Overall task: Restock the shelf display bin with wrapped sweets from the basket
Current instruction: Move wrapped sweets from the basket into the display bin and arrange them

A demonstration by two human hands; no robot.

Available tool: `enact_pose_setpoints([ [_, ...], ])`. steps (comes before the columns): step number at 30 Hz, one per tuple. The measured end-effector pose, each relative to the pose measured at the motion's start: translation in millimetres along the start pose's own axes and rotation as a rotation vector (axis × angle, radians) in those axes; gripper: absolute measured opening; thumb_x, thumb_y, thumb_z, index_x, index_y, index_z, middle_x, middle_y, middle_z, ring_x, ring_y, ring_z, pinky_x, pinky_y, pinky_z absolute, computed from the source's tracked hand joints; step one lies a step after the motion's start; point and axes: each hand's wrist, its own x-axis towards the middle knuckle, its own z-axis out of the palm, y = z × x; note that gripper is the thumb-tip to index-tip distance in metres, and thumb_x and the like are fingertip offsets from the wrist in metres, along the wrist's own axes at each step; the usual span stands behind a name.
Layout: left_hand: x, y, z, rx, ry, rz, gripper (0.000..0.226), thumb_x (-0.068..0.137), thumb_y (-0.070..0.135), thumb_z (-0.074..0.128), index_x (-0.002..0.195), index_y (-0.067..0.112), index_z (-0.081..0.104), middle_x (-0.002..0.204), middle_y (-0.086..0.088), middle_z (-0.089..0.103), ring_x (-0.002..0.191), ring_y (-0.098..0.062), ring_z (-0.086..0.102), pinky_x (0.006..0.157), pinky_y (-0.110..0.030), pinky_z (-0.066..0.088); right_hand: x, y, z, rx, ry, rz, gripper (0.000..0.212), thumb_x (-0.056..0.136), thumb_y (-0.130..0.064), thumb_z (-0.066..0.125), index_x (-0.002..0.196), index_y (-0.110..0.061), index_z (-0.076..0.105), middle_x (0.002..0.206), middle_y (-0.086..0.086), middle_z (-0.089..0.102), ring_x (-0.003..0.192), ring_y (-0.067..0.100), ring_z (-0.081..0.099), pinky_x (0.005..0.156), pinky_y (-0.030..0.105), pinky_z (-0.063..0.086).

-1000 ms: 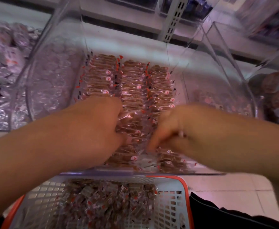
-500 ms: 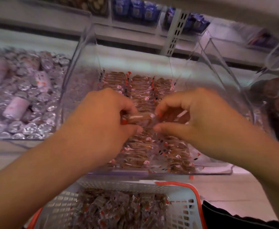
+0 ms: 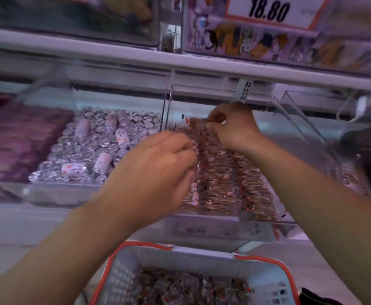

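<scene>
Brown sweets (image 3: pixel 222 179) in clear red-flecked wrappers, white basket (image 3: pixel 125 276) rimmed orange, silver foil sweets (image 3: pixel 96 137) in neighbouring bin

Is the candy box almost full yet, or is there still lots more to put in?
Lots is done: the clear bin already holds neat rows of wrapped sweets. Right now the right hand pinches a sweet at the back of the rows, and the left hand rests over the rows, its fingertips hidden. Still to go: the basket below holds plenty more sweets.

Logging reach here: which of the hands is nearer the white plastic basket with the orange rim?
Left. The left hand hovers above the basket; the right hand reaches the bin's back.
</scene>
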Motion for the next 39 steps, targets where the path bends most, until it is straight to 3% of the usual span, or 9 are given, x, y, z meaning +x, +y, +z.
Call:
enact_pose_setpoints([
  [5, -15.6, -12.1, -1.4, -0.007, -0.071, 0.122, 0.016, 0.087, 0.026, 0.060, 0.085, 0.014, 0.070, 0.099, -0.001, 0.066, 0.111, -0.021, 0.058, 0.099, -0.036, 0.046, 46.4, -2.2, 34.7, -0.126, 0.092, 0.027, 0.005, 0.085, -0.010, 0.072, 0.090, -0.011, 0.073, 0.096, 0.008, 0.073, 0.092, 0.021, 0.067, 0.086, 0.034, 0.054],
  [10, -19.7, -19.4, -0.4, 0.033, -0.072, 0.139, 0.015, 0.087, 0.025, 0.061, 0.083, 0.015, 0.071, 0.094, 0.000, 0.067, 0.111, -0.021, 0.057, 0.113, -0.026, 0.027, 39.4, 5.6, 44.5, -0.154, 0.230, -0.042, 0.017, 0.083, -0.022, 0.076, 0.098, -0.021, 0.069, 0.099, 0.003, 0.072, 0.089, 0.020, 0.067, 0.082, 0.032, 0.054],
  [15, -20.2, -17.5, -1.8, 0.047, -0.079, 0.142, 0.014, 0.087, 0.028, 0.059, 0.084, 0.018, 0.070, 0.094, 0.001, 0.066, 0.110, -0.020, 0.057, 0.112, -0.021, 0.020, 36.5, 3.8, 50.4, -0.280, 0.137, -0.101, 0.020, 0.094, -0.014, 0.062, 0.109, -0.015, 0.075, 0.116, 0.007, 0.071, 0.105, 0.023, 0.066, 0.094, 0.035, 0.052],
  [18, -19.7, -16.6, -1.9, 0.051, -0.086, 0.144, 0.013, 0.086, 0.028, 0.061, 0.085, 0.019, 0.070, 0.095, 0.001, 0.067, 0.111, -0.019, 0.057, 0.112, -0.023, 0.023, 31.9, -4.6, 49.4, -0.529, 0.096, -0.197, 0.018, 0.092, -0.006, 0.057, 0.101, -0.008, 0.073, 0.104, 0.012, 0.071, 0.093, 0.029, 0.065, 0.082, 0.035, 0.053],
  [20, -19.3, -16.9, -2.5, 0.053, -0.089, 0.147, 0.012, 0.085, 0.028, 0.062, 0.086, 0.020, 0.070, 0.096, 0.001, 0.067, 0.110, -0.019, 0.057, 0.113, -0.025, 0.024, 26.6, -12.8, 46.2, -0.736, 0.108, -0.297, 0.018, 0.087, -0.001, 0.059, 0.103, -0.003, 0.068, 0.110, 0.015, 0.062, 0.100, 0.033, 0.059, 0.076, 0.037, 0.047],
  [24, -19.4, -17.5, -3.3, 0.065, -0.102, 0.136, 0.011, 0.086, 0.028, 0.062, 0.090, 0.022, 0.069, 0.097, 0.002, 0.065, 0.106, -0.017, 0.057, 0.120, -0.029, 0.021, 21.4, -26.2, 46.2, -0.989, -0.116, -0.420, 0.036, 0.094, -0.018, 0.057, 0.129, -0.008, 0.059, 0.146, 0.014, 0.037, 0.133, 0.034, 0.036, 0.100, 0.046, 0.039],
  [28, -18.2, -17.4, -4.8, 0.057, -0.095, 0.134, 0.009, 0.085, 0.029, 0.064, 0.089, 0.023, 0.069, 0.091, 0.003, 0.065, 0.098, -0.016, 0.057, 0.117, -0.032, 0.026, 20.8, -29.8, 47.6, -0.972, -0.232, -0.316, 0.041, 0.092, -0.014, 0.059, 0.132, -0.006, 0.054, 0.144, 0.015, 0.035, 0.132, 0.035, 0.034, 0.100, 0.045, 0.042],
  [34, -17.7, -18.3, -4.7, 0.042, -0.071, 0.147, 0.008, 0.085, 0.029, 0.065, 0.091, 0.025, 0.069, 0.092, 0.006, 0.066, 0.097, -0.014, 0.057, 0.118, -0.029, 0.023, 17.5, -6.9, 40.7, -1.019, -0.230, -0.225, 0.076, 0.094, -0.019, 0.052, 0.157, -0.014, 0.010, 0.160, 0.017, 0.011, 0.146, 0.039, 0.012, 0.114, 0.052, 0.024],
  [39, -18.4, -19.9, -1.4, 0.042, -0.047, 0.154, 0.011, 0.086, 0.032, 0.064, 0.093, 0.026, 0.070, 0.093, 0.008, 0.066, 0.097, -0.011, 0.057, 0.119, -0.029, 0.023, 12.9, 5.0, 38.0, -0.980, -0.207, -0.220, 0.089, 0.092, -0.018, 0.056, 0.158, -0.020, -0.004, 0.158, 0.017, 0.019, 0.144, 0.039, 0.019, 0.111, 0.051, 0.029],
])
